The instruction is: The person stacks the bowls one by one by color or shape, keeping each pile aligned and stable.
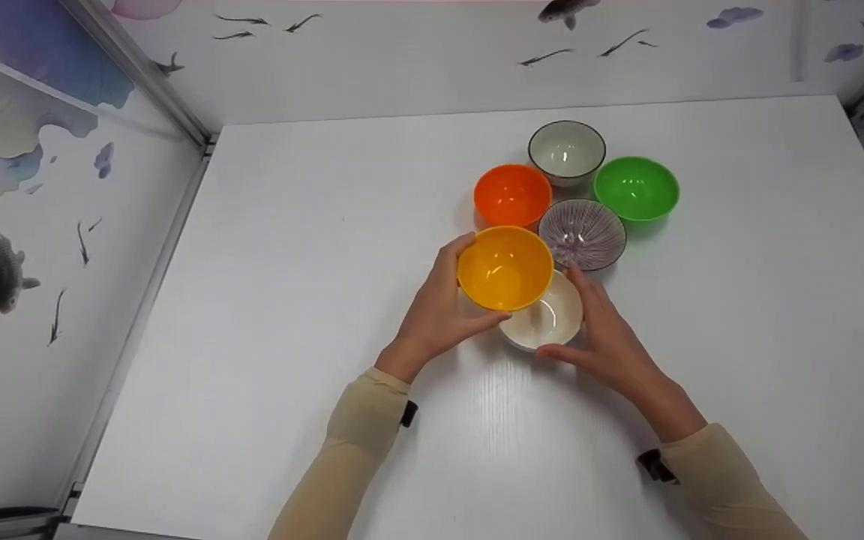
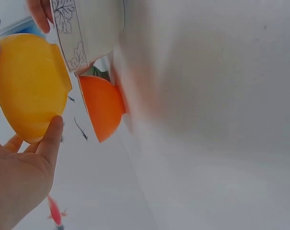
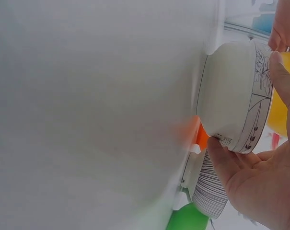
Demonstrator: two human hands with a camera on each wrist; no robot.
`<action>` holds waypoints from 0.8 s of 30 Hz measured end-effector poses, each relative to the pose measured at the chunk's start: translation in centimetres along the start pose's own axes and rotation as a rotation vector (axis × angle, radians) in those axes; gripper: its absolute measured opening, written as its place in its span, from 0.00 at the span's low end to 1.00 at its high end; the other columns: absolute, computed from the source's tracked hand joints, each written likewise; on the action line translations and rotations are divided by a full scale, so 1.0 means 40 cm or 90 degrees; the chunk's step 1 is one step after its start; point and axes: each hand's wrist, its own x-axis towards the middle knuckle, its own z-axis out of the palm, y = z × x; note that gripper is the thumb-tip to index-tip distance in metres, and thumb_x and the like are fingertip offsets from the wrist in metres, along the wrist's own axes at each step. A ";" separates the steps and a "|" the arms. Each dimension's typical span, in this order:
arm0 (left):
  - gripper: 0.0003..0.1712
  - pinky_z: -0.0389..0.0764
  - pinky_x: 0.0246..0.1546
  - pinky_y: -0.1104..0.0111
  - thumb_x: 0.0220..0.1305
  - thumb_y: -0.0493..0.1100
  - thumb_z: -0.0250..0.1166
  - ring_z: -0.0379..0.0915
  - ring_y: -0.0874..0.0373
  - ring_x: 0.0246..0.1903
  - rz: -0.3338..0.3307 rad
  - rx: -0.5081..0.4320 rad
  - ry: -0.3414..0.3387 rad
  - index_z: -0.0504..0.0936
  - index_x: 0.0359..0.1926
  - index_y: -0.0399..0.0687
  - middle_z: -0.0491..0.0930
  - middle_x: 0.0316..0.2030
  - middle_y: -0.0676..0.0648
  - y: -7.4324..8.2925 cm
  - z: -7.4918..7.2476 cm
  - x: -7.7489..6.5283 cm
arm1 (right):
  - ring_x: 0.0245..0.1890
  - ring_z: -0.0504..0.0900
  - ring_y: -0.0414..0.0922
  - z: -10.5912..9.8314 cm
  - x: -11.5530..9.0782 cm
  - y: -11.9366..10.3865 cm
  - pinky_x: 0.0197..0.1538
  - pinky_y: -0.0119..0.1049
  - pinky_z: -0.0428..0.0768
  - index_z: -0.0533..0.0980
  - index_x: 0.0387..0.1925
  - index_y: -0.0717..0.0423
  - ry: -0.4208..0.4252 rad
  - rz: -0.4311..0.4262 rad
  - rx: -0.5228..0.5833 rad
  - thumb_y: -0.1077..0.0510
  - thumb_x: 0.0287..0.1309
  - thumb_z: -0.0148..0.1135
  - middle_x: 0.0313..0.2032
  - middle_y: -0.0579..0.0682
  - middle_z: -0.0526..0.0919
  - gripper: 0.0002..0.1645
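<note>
The white, flat surface (image 1: 289, 315) is running back to a straight edge along the fish-printed rear panel (image 1: 417, 67), and its left edge is following the metal-framed side panel (image 1: 64, 225). The widest stretch of white is lying to the left of the bowls, with more room opening to the right; the small round grey-white bowl with a dark rim (image 1: 567, 150) is sitting nearest the rear edge.

The left hand (image 1: 436, 311) is holding a glossy round yellow bowl (image 1: 505, 268) off the surface, its fingers spread along the far side and the thumb reaching under the near rim. Beneath and to the right, the right hand (image 1: 616, 341) is gripping a cream-white round bowl with dark leaf drawings around its outside (image 1: 556, 319), thumb at the near side, fingers at the far side; I can't tell whether its foot is touching the surface. The yellow bowl is partly covering its mouth from above.

Farther back, a glossy round orange bowl (image 1: 513, 196), a round bowl with fine purple stripes (image 1: 582, 236) and a glossy round green bowl (image 1: 636, 189) are standing upright and close together. All the bowls are showing shiny insides, with highlights gleaming at the bottoms.
</note>
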 end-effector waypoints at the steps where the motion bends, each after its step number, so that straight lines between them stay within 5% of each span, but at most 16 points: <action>1: 0.59 0.73 0.69 0.62 0.50 0.52 0.79 0.64 0.56 0.69 0.007 -0.002 -0.002 0.51 0.75 0.53 0.61 0.72 0.51 0.000 0.003 -0.001 | 0.74 0.60 0.59 0.001 -0.001 0.001 0.73 0.62 0.63 0.42 0.79 0.55 0.004 -0.006 0.001 0.46 0.41 0.82 0.76 0.59 0.55 0.74; 7: 0.59 0.72 0.69 0.64 0.51 0.52 0.79 0.64 0.57 0.68 0.043 -0.006 -0.007 0.50 0.75 0.53 0.60 0.72 0.50 -0.002 0.017 -0.002 | 0.73 0.61 0.58 0.003 -0.003 0.005 0.73 0.61 0.65 0.42 0.79 0.56 0.014 -0.027 0.017 0.46 0.43 0.81 0.75 0.59 0.56 0.73; 24: 0.59 0.65 0.74 0.63 0.51 0.53 0.78 0.62 0.57 0.71 0.060 0.013 -0.019 0.50 0.74 0.51 0.60 0.74 0.50 -0.002 0.048 -0.011 | 0.71 0.64 0.56 0.007 -0.001 0.008 0.68 0.60 0.73 0.42 0.80 0.47 0.020 -0.024 0.051 0.51 0.41 0.83 0.74 0.55 0.57 0.74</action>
